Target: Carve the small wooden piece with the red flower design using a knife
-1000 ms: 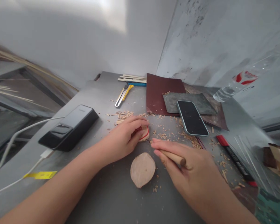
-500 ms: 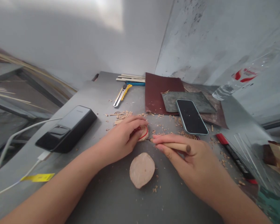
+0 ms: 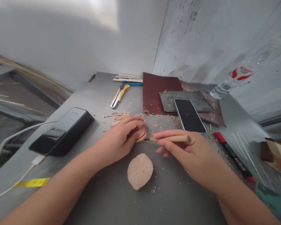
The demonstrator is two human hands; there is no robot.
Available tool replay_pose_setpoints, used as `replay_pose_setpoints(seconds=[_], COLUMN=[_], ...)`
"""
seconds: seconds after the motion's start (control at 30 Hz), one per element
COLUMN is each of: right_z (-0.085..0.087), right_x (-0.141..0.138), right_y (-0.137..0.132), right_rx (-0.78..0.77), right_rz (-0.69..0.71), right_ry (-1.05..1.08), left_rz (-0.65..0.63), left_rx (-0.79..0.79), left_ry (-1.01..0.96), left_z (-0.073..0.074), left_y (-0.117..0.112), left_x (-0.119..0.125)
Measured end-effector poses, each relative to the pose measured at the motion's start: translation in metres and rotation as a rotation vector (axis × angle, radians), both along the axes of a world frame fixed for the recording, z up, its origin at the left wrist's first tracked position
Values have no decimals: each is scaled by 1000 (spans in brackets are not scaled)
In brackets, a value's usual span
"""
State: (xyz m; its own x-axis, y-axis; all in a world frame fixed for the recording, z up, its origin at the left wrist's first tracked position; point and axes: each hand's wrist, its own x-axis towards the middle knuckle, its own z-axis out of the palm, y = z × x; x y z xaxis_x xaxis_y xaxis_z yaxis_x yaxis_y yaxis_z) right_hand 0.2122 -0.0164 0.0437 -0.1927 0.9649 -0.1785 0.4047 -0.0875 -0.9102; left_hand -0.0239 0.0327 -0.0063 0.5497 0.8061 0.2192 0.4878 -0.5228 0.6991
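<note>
My left hand (image 3: 121, 134) is closed over a small piece of wood (image 3: 142, 133) with red lines drawn on it, pressing it on the grey tabletop. The fingers hide much of that piece. In my right hand (image 3: 187, 150) is a carving tool (image 3: 170, 139) with a round wooden handle, pinched between thumb and fingers. Its thin dark tip points left and meets, or nearly meets, the right edge of the marked wood. Just in front of both hands lies a rounded flat slice of wood (image 3: 140, 171). Wood shavings (image 3: 121, 116) are scattered behind my left hand.
Behind are a yellow utility knife (image 3: 120, 96), thin wooden strips (image 3: 127, 77) and sandpaper sheets (image 3: 154, 93). A phone (image 3: 190, 115) rests on the sandpaper's edge. To the right are a red-and-black marker (image 3: 234, 156) and a water bottle (image 3: 234, 78); to the left, a black device (image 3: 63, 131) with a white cable.
The view has shifted slightly. My right hand has turned a little and the tool lies flatter, its tip still beside the marked wood. The left hand keeps its hold.
</note>
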Motion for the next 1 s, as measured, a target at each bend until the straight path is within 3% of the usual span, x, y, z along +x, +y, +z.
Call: replay_pose_setpoints(seconds=[0.1, 0.53, 0.77, 1.0], right_z=[1, 6, 8, 8], right_x=[-4, 4, -2, 2], right_y=[0, -6, -1, -3], right_rx=[16, 111, 36, -50], right_rz=[-62, 175, -17, 45], right_ry=[0, -93, -157, -96], left_rz=[10, 25, 30, 21], left_rx=[8, 2, -6, -1], left_ry=[3, 6, 31, 18], left_z=[0, 0, 0, 0], left_y=[-1, -1, -2, -2], left_x=[0, 1, 1, 0])
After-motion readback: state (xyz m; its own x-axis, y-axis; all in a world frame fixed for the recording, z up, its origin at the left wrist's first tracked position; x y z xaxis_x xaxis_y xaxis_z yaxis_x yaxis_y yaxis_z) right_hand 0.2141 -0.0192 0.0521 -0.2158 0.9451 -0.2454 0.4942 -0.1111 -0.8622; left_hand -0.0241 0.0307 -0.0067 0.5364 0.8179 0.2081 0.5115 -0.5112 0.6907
